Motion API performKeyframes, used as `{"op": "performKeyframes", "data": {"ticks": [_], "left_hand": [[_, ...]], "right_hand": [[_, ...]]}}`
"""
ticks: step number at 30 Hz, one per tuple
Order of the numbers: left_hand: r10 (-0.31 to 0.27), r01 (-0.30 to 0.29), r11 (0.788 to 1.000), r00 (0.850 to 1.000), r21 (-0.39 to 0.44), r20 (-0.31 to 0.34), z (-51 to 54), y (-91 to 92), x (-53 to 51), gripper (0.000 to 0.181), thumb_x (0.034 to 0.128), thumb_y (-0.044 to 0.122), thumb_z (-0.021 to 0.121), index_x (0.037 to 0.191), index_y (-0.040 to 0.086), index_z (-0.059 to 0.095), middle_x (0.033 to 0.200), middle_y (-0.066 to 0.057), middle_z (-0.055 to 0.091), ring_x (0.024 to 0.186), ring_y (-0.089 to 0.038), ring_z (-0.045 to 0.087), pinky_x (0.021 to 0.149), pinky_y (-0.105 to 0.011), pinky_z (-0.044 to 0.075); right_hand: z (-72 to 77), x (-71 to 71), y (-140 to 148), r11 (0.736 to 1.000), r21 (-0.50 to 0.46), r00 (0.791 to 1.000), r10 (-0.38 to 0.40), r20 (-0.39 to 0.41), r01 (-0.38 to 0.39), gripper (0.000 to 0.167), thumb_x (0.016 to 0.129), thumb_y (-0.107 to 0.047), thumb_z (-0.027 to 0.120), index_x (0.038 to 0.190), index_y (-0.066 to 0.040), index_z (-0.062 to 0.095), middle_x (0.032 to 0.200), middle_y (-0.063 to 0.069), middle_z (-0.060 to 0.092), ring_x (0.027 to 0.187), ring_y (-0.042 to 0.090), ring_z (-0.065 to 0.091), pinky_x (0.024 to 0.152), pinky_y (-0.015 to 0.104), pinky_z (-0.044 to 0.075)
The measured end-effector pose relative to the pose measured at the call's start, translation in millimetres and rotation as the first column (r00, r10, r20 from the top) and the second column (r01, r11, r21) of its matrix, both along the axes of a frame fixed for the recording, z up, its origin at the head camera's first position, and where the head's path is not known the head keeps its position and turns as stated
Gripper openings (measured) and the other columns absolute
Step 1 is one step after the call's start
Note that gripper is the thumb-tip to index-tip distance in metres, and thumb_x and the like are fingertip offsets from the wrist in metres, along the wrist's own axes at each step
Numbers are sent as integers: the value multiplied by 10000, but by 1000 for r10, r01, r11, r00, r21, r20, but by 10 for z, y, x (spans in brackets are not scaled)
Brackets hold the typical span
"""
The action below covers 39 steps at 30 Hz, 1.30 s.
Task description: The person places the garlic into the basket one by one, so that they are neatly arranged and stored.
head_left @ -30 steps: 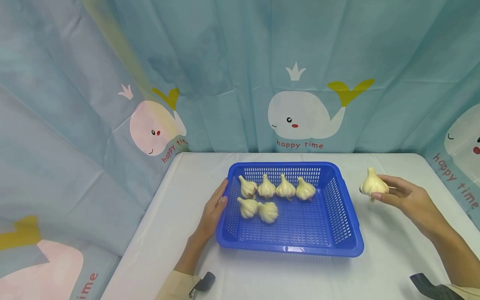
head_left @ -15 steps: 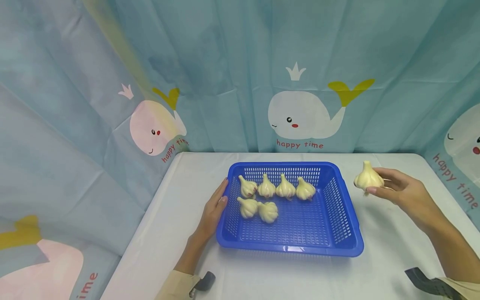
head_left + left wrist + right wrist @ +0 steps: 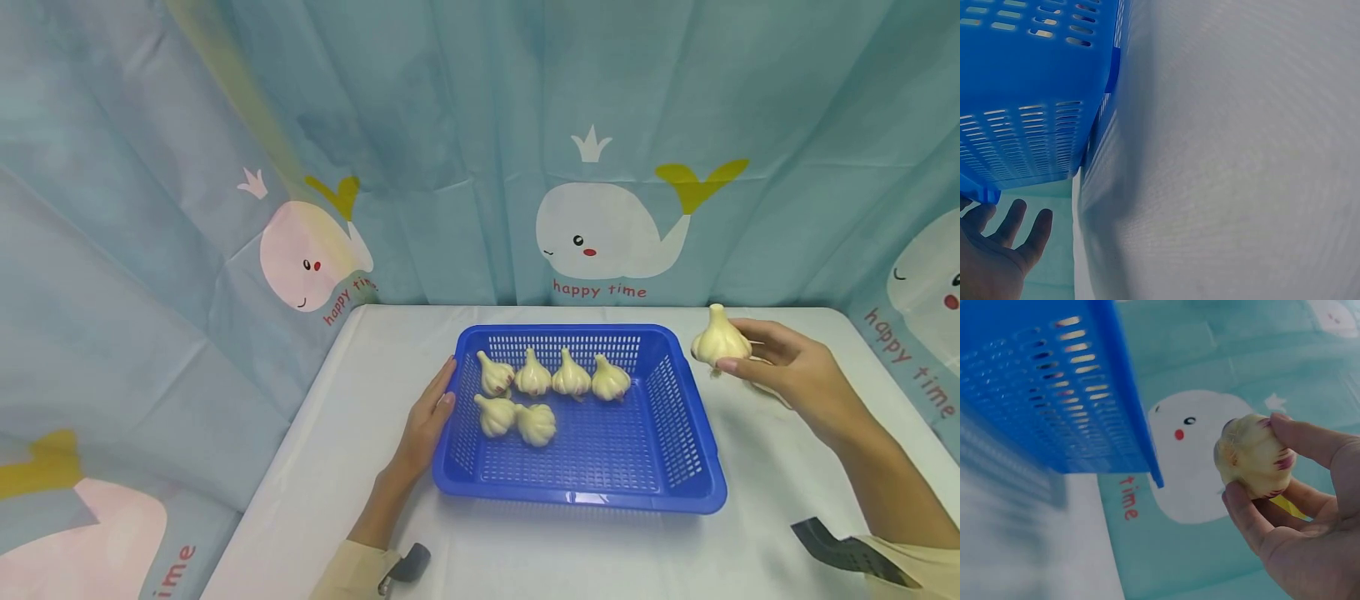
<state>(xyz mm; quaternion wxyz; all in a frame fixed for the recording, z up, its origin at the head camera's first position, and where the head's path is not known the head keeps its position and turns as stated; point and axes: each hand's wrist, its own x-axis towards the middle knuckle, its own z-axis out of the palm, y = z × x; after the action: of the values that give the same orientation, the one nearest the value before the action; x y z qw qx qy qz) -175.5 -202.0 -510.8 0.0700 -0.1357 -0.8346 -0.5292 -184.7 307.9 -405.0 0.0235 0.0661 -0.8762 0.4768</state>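
In the head view my right hand (image 3: 802,379) pinches a bulb of garlic (image 3: 720,337) between thumb and fingers. It is raised just off the right rim of a blue plastic basket (image 3: 573,498), stem up. The right wrist view shows the purple-streaked underside of this garlic (image 3: 1257,456). My left hand (image 3: 422,425) rests against the basket's left side, thumb near the rim. Its fingers look fairly straight and spread in the left wrist view. Inside the basket, several garlic bulbs (image 3: 572,377) form a back row, with two more bulbs (image 3: 536,425) in front at the left.
The basket stands on a white-covered table (image 3: 360,375). Behind it hangs a blue curtain (image 3: 465,242) with whale prints. A pale edge (image 3: 776,396) shows behind my right hand, too hidden to tell what it is.
My right hand has carried the garlic bulb up and to the left, closer to the basket's back right corner. My left hand and the basket have stayed in place.
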Motion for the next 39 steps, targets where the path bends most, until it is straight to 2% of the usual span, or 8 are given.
{"op": "performKeyframes", "data": {"ticks": [9, 15, 18, 22, 24, 26, 31, 39], "left_hand": [[-2, 2, 1000, 1000, 6, -15, -8, -6, -7, 556, 1147, 296, 382, 1687, 190, 303, 1756, -4, 273, 1637, -223, 210, 1342, -417, 162], [-2, 2, 1000, 1000, -1, -15, -7, -2, -9, 553, 1151, 290, 377, 1687, 180, 301, 1758, -19, 268, 1638, -235, 205, 1343, -424, 155], [-3, 3, 1000, 1000, -1, -11, 8, 4, -3, 558, 1150, 299, 378, 1688, 177, 297, 1758, -21, 266, 1638, -225, 206, 1342, -414, 156], [-7, 7, 1000, 1000, 6, -11, 13, 2, -1, 565, 1146, 297, 384, 1688, 162, 296, 1759, -44, 264, 1638, -244, 205, 1340, -422, 157], [-8, 8, 1000, 1000, 11, -11, 10, -1, -1, 566, 1145, 292, 386, 1687, 158, 297, 1759, -51, 261, 1639, -254, 200, 1340, -426, 152], [-7, 7, 1000, 1000, 12, -10, 11, -1, -1, 566, 1144, 290, 389, 1687, 155, 299, 1759, -51, 261, 1639, -255, 201, 1340, -421, 153], [-3, 3, 1000, 1000, 6, -9, 23, 4, 4, 567, 1145, 295, 389, 1686, 153, 300, 1758, -38, 268, 1637, -241, 211, 1340, -380, 158], [-5, 5, 1000, 1000, 9, -14, 38, 14, 13, 568, 1144, 293, 390, 1684, 140, 303, 1756, -53, 272, 1635, -256, 220, 1339, -394, 164]], "right_hand": [[106, -45, -157, 1000, 3, 1000, -6, -1, 6, 648, 998, -312, 765, 1569, -143, 507, 1489, -17, 554, 1254, -41, 544, 839, 57, 475], [142, -77, -209, 1000, -17, 1000, 14, -8, -14, 650, 998, -271, 767, 1579, -155, 500, 1534, -33, 549, 1375, 96, 553, 1128, 494, 524], [148, -88, -235, 997, -76, 999, 32, -2, -32, 648, 1000, -243, 765, 1581, -146, 495, 1488, -93, 560, 1288, -40, 530, 1172, 656, 434], [168, -103, -284, 990, -131, 998, 59, -3, -59, 677, 997, -222, 767, 1596, -122, 468, 1486, -55, 560, 1334, 32, 530, 1117, 833, 326], [189, -115, -314, 992, -110, 998, 62, -8, -63, 682, 997, -232, 768, 1599, -131, 465, 1499, -25, 554, 1349, 63, 533, 1133, 779, 379], [212, -132, -348, 994, -86, 997, 69, -22, -70, 675, 998, -235, 766, 1595, -132, 469, 1516, 4, 544, 1335, 51, 538, 1164, 546, 495], [272, -162, -442, 991, -95, 995, 95, -44, -99, 649, 997, -221, 766, 1574, -112, 487, 1531, 54, 537, 1302, 26, 548, 923, 65, 490], [336, -202, -592, 985, -124, 992, 114, -45, -119, 610, 995, -213, 766, 1544, -127, 514, 1522, 47, 546, 1314, 47, 549, 941, 61, 505]]}}
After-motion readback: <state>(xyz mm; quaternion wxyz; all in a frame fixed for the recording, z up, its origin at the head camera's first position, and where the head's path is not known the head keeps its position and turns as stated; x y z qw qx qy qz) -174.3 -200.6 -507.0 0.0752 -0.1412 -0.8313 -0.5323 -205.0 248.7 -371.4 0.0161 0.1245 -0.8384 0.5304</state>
